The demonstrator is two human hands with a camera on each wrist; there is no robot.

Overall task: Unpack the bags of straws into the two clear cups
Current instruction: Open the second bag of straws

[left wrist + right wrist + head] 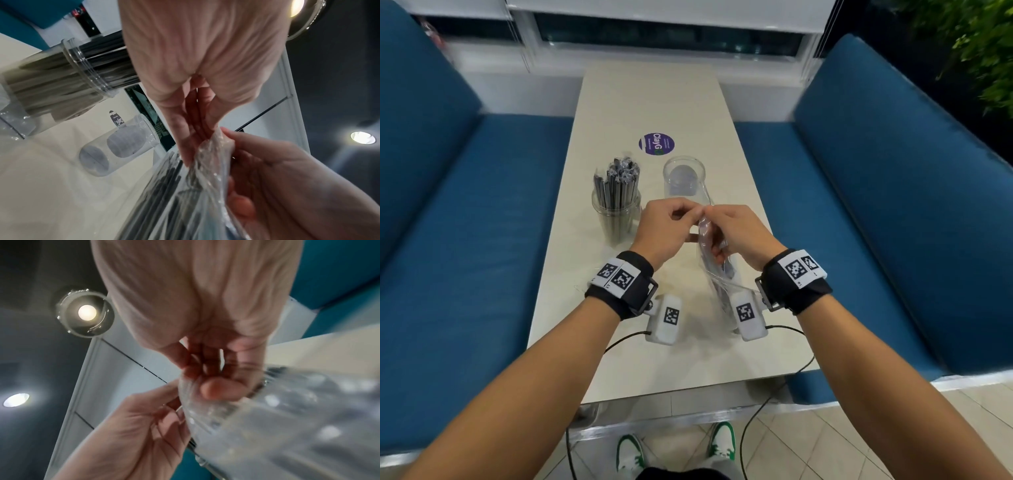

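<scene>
Bare tabletop (650, 92) beyond the cups toward the far edge, and more toward the near edge below the wrists; blue benches (465, 212) close along both long sides. Left: clear cup (616, 214) packed with upright dark wrapped straws (618, 185). Just right of it, apart: second clear cup (683, 178), nothing inside. Held above the table before that cup: clear bag of straws (717, 270), top pinched by left hand (664, 228) and right hand (736, 229), fingers curled onto the plastic, hands nearly touching. Purple round sticker (656, 144) behind the cups.
</scene>
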